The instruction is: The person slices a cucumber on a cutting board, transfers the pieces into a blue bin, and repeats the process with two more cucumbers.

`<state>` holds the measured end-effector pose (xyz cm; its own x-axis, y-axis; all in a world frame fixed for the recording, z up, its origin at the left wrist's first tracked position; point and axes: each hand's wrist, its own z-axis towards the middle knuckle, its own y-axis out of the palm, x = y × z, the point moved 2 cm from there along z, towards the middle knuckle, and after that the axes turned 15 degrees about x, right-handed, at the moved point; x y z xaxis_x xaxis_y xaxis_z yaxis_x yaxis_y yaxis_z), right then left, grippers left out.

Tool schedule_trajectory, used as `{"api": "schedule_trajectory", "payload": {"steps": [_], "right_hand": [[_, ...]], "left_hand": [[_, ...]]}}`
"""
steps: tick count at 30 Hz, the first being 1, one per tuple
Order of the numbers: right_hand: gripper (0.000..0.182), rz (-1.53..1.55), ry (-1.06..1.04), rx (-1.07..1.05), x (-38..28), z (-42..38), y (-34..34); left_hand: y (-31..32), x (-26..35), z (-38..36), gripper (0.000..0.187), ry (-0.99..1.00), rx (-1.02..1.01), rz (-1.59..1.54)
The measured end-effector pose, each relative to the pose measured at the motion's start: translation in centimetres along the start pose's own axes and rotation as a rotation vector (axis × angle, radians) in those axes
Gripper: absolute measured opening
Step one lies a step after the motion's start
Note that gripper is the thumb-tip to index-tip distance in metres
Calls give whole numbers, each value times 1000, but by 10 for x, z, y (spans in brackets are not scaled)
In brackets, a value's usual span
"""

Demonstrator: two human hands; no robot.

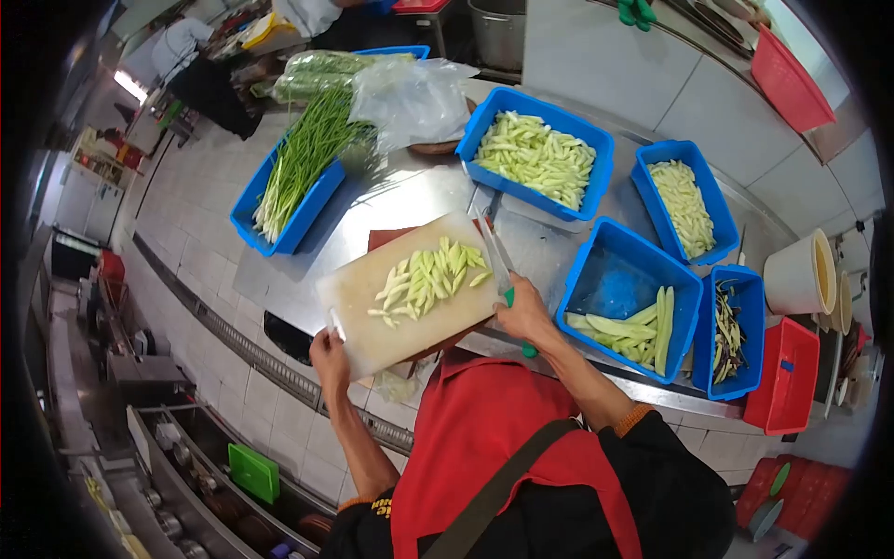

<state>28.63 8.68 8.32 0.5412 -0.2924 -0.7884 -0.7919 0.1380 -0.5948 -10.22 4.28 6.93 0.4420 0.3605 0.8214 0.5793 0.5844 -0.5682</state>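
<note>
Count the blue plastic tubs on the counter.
At least 5: green-scallion tub, left; wide cut-piece tub, top centre; narrow cut-piece tub, upper right; long-strip tub and dark-scrap tub, right. A blue rim behind the clear plastic bag may be another.

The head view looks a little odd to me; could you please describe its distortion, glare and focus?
In the head view, fisheye distortion curves the floor drain and the corners fall black; glare whitens the steel tabletop and plastic bag; the cutting board looks fairly clear, the people at upper left softer.
</note>
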Motion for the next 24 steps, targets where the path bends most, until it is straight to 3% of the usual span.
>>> {"api": "schedule_trajectory", "payload": {"steps": [2,3,6,8,11,14,16,19,20,22,24], "right_hand": [[56,76,-26,19,-3,2,-19],[55,152,-57,17,-9,1,-33],[51,336,-126,9,-45,10,-86],[41,412,106,-39,-62,30,-123],[37,576,58,31,-33,99,-138],[36,366,24,196,-33,139,-163],[34,224,-63,295,-45,145,-175],[35,438,-87,136,-81,122,-183],[35,450,-80,150,-92,116,-186],[42,526,-72,-164,-102,104,-177],[41,512,-125,-200,-95,117,-167]], "left_hand": [[-12,10,-3,28,-29,25,-172],[-20,21,-3,32,-85,-69,-298],[-31,159,-28,27,-274,-105,-444],[-16,185,-20,27,-220,-218,-582],[27,229,-6,31,-75,-437,-797],[88,290,-6,27,-61,-516,-883],[124,323,-13,30,-17,-530,-783],[157,360,-21,36,76,-661,-705],[159,371,-24,39,52,-617,-701],[158,384,-32,42,24,-590,-672],[154,398,-33,42,43,-604,-625]]}}
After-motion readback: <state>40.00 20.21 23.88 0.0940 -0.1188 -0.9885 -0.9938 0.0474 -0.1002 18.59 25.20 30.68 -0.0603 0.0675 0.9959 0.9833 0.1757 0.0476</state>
